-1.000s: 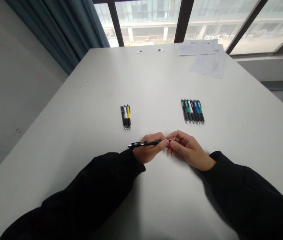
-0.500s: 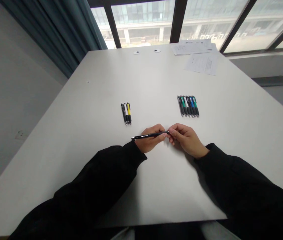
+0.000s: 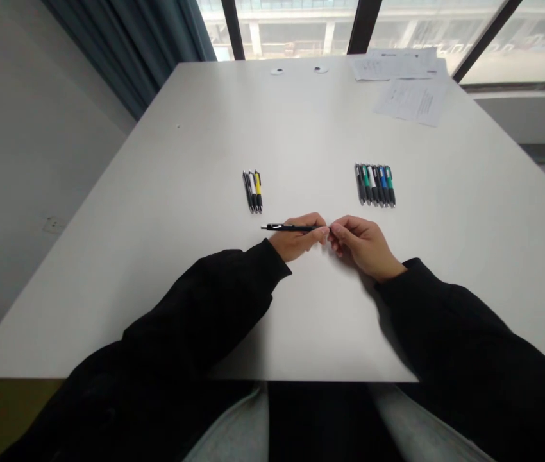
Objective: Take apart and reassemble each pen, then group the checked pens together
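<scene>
A black pen [image 3: 286, 227] lies almost level across my left hand [image 3: 300, 237], which pinches it near its right end. Its silver push button points left. My right hand [image 3: 362, 245] is closed at the pen's tip, fingertips pressed together; what they grip there is mostly hidden. Beyond my left hand three pens [image 3: 252, 192] lie side by side, one black, one white and one yellow with dark grips. Past my right hand lies a row of several pens [image 3: 375, 185] in black, green, white and blue.
The white table [image 3: 195, 192] ends at a front edge close to my body. Loose printed papers [image 3: 410, 99] lie at the far right, and two small white oval pieces [image 3: 277, 72] sit near the far edge. A dark curtain [image 3: 147, 38] and windows stand behind.
The view has tilted down, so the table sits higher in the picture and its front edge shows. The pen lies more level than before, still between both hands.
</scene>
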`<control>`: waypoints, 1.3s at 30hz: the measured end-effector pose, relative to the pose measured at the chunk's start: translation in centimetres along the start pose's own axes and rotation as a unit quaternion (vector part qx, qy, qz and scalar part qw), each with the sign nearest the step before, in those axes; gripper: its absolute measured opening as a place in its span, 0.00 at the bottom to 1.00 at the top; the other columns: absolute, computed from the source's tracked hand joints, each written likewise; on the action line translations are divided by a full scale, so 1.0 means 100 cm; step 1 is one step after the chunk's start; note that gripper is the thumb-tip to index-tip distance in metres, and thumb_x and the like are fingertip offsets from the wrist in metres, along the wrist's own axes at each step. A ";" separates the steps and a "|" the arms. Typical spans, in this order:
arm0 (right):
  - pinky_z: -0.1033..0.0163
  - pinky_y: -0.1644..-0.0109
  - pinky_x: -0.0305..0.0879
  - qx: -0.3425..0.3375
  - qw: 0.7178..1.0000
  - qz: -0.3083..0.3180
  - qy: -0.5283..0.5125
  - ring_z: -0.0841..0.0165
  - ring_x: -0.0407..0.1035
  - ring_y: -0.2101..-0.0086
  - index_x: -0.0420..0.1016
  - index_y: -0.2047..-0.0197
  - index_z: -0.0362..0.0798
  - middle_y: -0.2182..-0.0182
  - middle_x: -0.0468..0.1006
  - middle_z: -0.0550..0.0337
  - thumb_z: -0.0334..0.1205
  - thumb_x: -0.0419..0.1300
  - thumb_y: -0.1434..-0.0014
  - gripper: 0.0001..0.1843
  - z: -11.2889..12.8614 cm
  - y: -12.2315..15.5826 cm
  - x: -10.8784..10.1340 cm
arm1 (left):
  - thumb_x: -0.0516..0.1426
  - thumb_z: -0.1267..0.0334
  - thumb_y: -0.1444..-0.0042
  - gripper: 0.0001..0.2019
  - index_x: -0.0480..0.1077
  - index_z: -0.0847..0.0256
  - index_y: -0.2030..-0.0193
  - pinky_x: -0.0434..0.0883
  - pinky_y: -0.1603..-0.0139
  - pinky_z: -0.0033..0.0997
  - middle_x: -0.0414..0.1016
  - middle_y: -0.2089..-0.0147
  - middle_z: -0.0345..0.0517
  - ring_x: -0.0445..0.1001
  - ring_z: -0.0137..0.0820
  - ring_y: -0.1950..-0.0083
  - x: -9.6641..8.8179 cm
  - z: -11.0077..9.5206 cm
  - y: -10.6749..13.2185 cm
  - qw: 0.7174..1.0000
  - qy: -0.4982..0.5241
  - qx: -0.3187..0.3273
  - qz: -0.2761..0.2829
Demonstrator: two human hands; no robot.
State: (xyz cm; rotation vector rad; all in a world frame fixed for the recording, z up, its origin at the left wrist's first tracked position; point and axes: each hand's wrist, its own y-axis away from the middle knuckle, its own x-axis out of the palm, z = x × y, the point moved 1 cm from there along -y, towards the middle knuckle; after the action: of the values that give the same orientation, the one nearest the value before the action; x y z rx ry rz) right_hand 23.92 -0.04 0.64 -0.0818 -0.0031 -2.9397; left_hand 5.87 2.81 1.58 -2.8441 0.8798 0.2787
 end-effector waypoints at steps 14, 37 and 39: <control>0.68 0.79 0.63 -0.039 0.998 -0.004 -0.050 0.73 0.66 0.77 0.77 0.63 0.48 0.77 0.75 0.64 0.39 0.71 0.49 0.11 -0.005 -0.002 -0.002 | 0.56 0.55 0.38 0.13 0.75 0.64 0.62 0.64 0.73 0.23 0.72 0.74 0.39 0.67 0.22 0.76 -0.003 0.007 0.002 1.000 0.013 -0.004 -0.021; 0.63 0.75 0.69 -0.093 0.994 -0.044 0.030 0.69 0.70 0.73 0.75 0.64 0.49 0.67 0.76 0.57 0.41 0.68 0.44 0.08 0.004 0.023 0.010 | 0.58 0.52 0.42 0.17 0.72 0.65 0.71 0.61 0.80 0.22 0.77 0.74 0.45 0.68 0.22 0.78 0.002 0.005 0.013 0.993 0.092 -0.045 -0.059; 0.63 0.75 0.69 -0.109 0.992 -0.046 0.038 0.70 0.69 0.73 0.76 0.64 0.49 0.65 0.75 0.57 0.40 0.68 0.44 0.07 0.005 0.022 0.008 | 0.58 0.50 0.42 0.18 0.70 0.65 0.72 0.60 0.81 0.22 0.77 0.74 0.46 0.67 0.22 0.79 0.002 0.005 0.012 0.990 0.108 -0.053 -0.070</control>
State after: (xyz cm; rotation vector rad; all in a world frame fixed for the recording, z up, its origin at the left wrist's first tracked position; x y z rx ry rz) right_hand 23.60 -2.38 1.13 -0.0011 0.3336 -3.0219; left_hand 5.28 1.78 0.97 -3.0599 0.7147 -0.0003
